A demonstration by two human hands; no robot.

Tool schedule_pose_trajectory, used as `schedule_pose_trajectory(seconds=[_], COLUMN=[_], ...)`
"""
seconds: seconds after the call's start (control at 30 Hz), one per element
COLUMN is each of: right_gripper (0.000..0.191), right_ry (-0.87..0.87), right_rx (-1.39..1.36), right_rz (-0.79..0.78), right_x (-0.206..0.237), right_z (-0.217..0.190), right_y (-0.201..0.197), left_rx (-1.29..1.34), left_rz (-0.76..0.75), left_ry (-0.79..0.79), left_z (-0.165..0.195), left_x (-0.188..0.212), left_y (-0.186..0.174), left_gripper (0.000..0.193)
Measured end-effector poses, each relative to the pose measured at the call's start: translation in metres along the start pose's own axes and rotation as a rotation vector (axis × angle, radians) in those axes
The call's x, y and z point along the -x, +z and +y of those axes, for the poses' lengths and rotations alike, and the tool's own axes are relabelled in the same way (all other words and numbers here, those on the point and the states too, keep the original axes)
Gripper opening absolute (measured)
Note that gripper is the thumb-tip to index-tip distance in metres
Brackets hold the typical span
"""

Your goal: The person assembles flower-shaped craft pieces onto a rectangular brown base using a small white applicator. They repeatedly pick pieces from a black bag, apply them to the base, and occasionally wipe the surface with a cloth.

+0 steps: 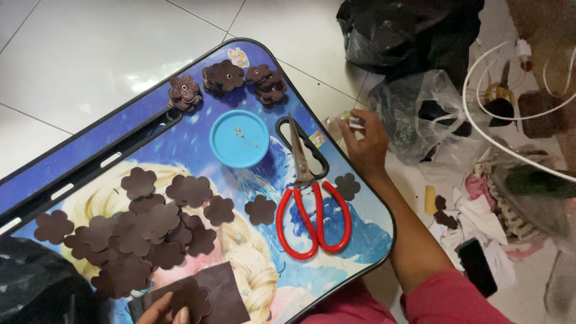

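My right hand (364, 144) reaches past the right edge of the blue picture tray table (336, 270) and pinches a small clear object with a white cap over the floor. My left hand (161, 311) shows only at the bottom edge, its fingers pressing a brown flower-shaped cutout (193, 298) onto a dark brown sheet (225, 288). Several loose brown flower cutouts (144, 231) lie piled on the table's left half. Red-handled scissors (309, 204) lie shut on the table near my right forearm.
A round light-blue lid (239, 138) sits mid-table, with three stacks of brown flowers (225, 77) at the far edge. Black and clear plastic bags (420, 114), white cable, cloth scraps and a dark phone (477, 264) clutter the tiled floor at right.
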State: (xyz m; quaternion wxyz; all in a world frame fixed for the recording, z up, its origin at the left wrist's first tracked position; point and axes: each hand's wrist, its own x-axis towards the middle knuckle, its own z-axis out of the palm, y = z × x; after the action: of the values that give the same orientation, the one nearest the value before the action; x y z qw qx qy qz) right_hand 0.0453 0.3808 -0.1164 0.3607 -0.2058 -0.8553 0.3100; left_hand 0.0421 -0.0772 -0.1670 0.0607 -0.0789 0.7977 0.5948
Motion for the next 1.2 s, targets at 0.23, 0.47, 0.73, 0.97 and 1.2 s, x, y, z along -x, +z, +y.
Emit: schedule_pose_trajectory(seconds=[0.23, 0.47, 0.73, 0.97, 1.2], right_gripper=[0.023, 0.025, 0.037, 0.031, 0.019], right_ry=[0.900, 0.631, -0.262, -0.307, -0.282], right_rx=[-1.058, -0.807, 0.037, 0.354, 0.320], right_rz=[0.391, 0.396, -0.132, -0.250, -0.129], right_x=[0.004, 0.003, -0.003, -0.016, -0.023], right_z=[0.023, 0.015, -0.006, 0.017, -0.014], right_y=[-0.027, -0.042, -0.009, -0.041, -0.078], left_rx=[0.021, 0.105, -0.240, -0.427, -0.283], left_rz=[-0.008, -0.026, 0.033, 0.040, -0.014], left_ry=[-0.032, -0.050, -0.096, 0.175, -0.056], left_z=[0.002, 0.025, 0.125, 0.165, 0.162], left_x=[0.001, 0.011, 0.059, 0.056, 0.057], left_y=[-0.011, -0.015, 0.006, 0.006, 0.001], left_gripper=[0.044, 0.042, 0.038, 0.045, 0.046])
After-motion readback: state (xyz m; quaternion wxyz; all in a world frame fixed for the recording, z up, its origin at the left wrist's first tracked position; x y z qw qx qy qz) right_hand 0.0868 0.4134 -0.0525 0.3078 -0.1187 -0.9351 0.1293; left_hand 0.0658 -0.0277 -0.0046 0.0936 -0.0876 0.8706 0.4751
